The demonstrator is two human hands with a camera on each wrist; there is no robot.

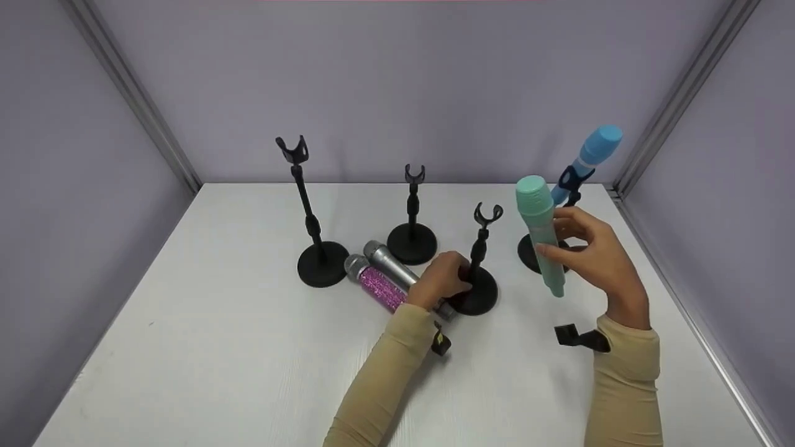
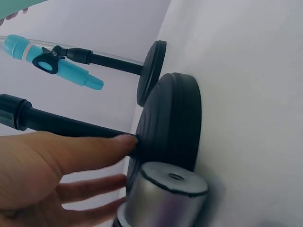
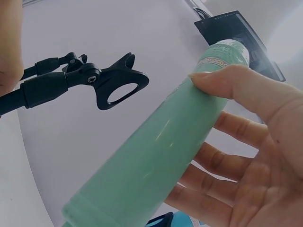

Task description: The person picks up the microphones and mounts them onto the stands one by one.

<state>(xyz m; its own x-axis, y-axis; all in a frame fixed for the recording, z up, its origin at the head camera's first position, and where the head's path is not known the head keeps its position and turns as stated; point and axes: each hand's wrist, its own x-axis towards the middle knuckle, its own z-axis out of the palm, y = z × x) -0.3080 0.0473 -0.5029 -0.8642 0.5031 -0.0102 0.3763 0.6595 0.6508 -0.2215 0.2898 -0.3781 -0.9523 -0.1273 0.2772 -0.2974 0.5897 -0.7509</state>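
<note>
My left hand [image 1: 440,280] grips a black microphone stand [image 1: 479,297] low on its post, just above the round base. In the left wrist view the thumb lies along that post [image 2: 71,124]. The stand's forked clip [image 3: 122,84] holds nothing. My right hand [image 1: 596,251] holds a mint-green microphone [image 1: 535,197] in the air, tilted, its thick head up, between thumb and fingers. It is to the right of the gripped stand's clip. Under my left wrist lie a silver microphone [image 1: 391,262] and a pink glitter microphone [image 1: 380,287], side by side; my forearm partly hides them.
A blue microphone [image 1: 600,146] sits tilted in a stand at the back right, partly behind my right hand. Two more black stands, a tall one [image 1: 322,266] at left and a shorter one [image 1: 412,244] mid-back, have bare clips. Walls enclose the white table [image 1: 205,360].
</note>
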